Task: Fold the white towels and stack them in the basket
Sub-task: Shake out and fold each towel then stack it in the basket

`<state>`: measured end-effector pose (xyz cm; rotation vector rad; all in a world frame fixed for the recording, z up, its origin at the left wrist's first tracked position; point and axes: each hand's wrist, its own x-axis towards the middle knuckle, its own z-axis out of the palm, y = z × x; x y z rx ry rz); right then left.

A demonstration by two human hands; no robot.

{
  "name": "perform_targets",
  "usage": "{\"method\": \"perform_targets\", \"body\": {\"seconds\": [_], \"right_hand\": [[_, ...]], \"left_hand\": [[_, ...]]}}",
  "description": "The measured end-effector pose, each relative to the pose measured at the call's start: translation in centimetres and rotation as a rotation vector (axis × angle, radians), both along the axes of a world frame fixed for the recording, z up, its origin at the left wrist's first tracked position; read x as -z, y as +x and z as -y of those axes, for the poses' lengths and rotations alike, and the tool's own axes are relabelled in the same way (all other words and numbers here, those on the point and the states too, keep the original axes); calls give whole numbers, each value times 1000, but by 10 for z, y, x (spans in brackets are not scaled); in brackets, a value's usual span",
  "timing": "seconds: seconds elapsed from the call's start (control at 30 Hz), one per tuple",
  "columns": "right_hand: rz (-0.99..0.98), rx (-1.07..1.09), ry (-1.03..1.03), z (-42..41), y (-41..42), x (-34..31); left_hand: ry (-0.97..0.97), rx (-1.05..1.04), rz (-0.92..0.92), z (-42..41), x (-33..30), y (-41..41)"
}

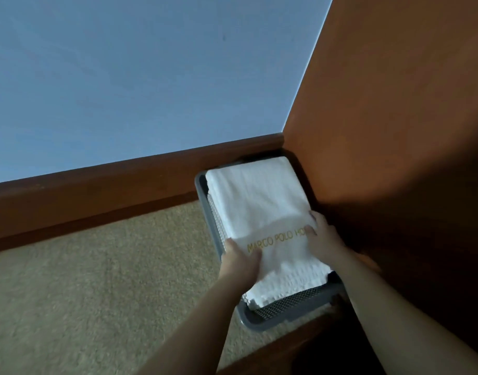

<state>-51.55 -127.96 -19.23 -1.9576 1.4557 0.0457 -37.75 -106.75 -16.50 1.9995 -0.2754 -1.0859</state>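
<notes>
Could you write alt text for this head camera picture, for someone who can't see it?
A person's left hand and right hand rest on a folded white towel with gold lettering, topping a stack in a grey basket. The basket sits on beige carpet in a corner beside a brown wooden panel.

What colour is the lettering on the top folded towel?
Gold-yellow lettering on the white towel, shown in the head view.
</notes>
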Motion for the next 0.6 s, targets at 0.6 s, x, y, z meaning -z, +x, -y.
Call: {"method": "perform_targets", "body": {"seconds": [0.6], "right_hand": [[-137, -291, -396, -86, 23, -39]], "left_hand": [[38, 145, 281, -47, 0, -7]]}}
